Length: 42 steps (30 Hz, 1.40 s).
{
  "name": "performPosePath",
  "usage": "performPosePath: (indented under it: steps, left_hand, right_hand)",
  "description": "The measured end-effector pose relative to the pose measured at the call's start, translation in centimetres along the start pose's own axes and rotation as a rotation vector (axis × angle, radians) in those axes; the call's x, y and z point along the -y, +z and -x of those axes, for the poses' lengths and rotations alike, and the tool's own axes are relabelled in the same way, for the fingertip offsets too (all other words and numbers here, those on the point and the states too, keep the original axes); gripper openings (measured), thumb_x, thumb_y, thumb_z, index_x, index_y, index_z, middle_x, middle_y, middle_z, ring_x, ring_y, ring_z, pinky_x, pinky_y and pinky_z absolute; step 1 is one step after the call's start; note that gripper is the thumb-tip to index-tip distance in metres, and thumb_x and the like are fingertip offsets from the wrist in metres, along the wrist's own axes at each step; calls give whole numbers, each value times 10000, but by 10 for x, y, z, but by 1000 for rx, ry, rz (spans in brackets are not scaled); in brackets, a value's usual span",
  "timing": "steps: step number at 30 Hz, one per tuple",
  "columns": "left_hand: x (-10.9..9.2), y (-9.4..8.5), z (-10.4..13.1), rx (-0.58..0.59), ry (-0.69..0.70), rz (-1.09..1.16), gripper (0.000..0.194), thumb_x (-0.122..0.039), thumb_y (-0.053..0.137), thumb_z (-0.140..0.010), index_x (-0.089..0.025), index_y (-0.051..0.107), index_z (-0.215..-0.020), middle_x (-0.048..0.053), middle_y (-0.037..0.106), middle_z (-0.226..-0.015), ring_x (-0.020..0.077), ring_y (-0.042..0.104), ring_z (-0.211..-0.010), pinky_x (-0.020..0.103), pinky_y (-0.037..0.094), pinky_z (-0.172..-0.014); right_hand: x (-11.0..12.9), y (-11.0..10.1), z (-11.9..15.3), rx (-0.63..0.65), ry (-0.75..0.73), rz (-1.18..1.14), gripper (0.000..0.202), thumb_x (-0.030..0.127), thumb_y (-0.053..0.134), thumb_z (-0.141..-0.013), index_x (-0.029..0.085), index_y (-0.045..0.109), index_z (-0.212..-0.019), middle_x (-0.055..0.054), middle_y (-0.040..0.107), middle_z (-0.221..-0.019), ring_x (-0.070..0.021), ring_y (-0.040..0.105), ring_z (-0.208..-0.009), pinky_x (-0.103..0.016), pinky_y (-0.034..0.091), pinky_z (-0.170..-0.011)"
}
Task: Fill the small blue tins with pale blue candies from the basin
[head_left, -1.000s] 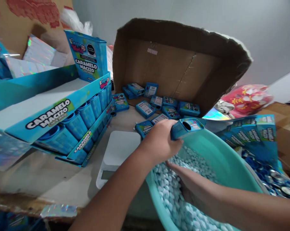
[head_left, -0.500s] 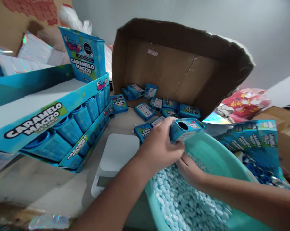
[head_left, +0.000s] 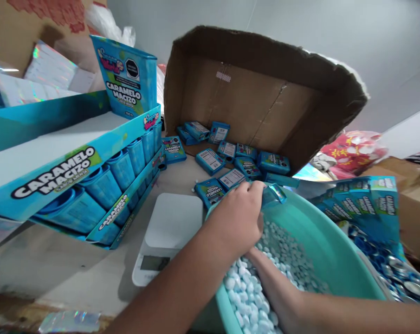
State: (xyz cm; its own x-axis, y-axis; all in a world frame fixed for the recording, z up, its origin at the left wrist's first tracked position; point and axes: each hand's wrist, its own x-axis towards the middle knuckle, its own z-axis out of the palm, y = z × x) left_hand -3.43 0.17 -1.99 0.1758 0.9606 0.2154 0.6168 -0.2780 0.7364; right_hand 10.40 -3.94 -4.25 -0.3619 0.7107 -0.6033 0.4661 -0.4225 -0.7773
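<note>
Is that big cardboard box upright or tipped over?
Tipped over. The cardboard box has its open mouth facing the camera, not the ceiling, and blue packs lie around its lower edge.

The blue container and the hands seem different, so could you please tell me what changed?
The left hand has tilted the blue container, hiding its round opening. The right hand, raised half a second ago, is lower again. The left hand kept its hold; the scale stayed put.
</note>
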Motion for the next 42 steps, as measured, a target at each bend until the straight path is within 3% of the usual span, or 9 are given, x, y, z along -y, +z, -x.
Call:
performPosePath:
  steps: [3, 6, 12, 15, 20, 26, 32, 36, 42]
  left_hand:
    - [0, -2, 1, 8, 9, 34, 432, -169, 531, -868, -182, 474, -1295, 158, 568, -1328, 332, 568, -1192, 444, 490, -964]
    - [1, -5, 0, -47, 10, 121, 428, -173, 570, -834, -201, 498, -1255, 124, 573, -1317, 297, 567, -1190, 408, 473, -986]
    - [-3, -10, -1, -60, -41, 206, 279, -120, 561, -758, -238, 530, -1009, 11, 647, -957, 205, 625, -896, 303, 470, -729]
    - [-3, -9, 1, -50, -35, 162, 376, -128, 586, -739, -251, 541, -1092, 24, 655, -1059, 227, 622, -980, 326, 484, -785]
    - [0, -4, 3, 7, 79, 144, 741, -133, 628, -728, -322, 464, -1426, 54, 578, -1368, 267, 564, -1226, 386, 468, -1015]
    - [-3, -2, 6, 105, 98, 97, 492, -199, 659, -751, -294, 658, -1234, 50, 688, -1179, 275, 641, -1077, 374, 494, -914]
    - [-13, -6, 13, 297, 74, 251, 312, -207, 729, -663, -252, 726, -972, -11, 742, -912, 209, 670, -812, 260, 406, -605]
    - [-16, -6, 14, 304, 39, 279, 258, -249, 783, -622, -225, 703, -866, -12, 714, -831, 198, 645, -745, 251, 331, -523]
    - [-16, -5, 13, 325, 21, 273, 295, -171, 687, -650, -246, 728, -932, 4, 731, -882, 207, 648, -770, 272, 352, -557]
  right_hand:
    - [4, -6, 3, 135, 387, -333, 656, 722, 348, -869, 269, 735, -1143, -97, 780, -894, -311, 739, -904, -523, 571, -844]
    - [4, -13, 4, 196, 456, -508, 672, 761, 354, -847, 278, 744, -1103, -79, 778, -834, -299, 748, -859, -505, 569, -829]
    - [-1, -39, 13, 148, 334, -719, 672, 747, 389, -851, 201, 739, -1024, -103, 773, -809, -294, 750, -850, -479, 579, -824]
    - [3, -55, 22, 38, 221, -792, 524, 637, 520, -871, 176, 716, -1024, -97, 770, -787, -275, 750, -800, -417, 595, -758]
    - [24, -61, 33, -93, 93, -1047, 272, 456, 569, -901, 223, 671, -996, -49, 771, -842, -176, 728, -682, -253, 555, -581]
    - [58, -61, 35, -194, -22, -1296, 246, 432, 511, -933, 241, 666, -925, -15, 731, -797, -111, 687, -636, -195, 562, -582]
    - [85, -66, 26, -187, -196, -1380, 239, 426, 488, -947, 255, 655, -961, -4, 710, -817, -123, 688, -709, -216, 580, -618]
    - [88, -67, 18, -217, -271, -1362, 258, 430, 462, -960, 252, 648, -973, 1, 711, -822, -132, 692, -737, -237, 594, -653]
    - [77, -65, 14, -256, -258, -1325, 224, 442, 508, -928, 275, 646, -872, 17, 713, -823, -133, 692, -733, -245, 599, -659]
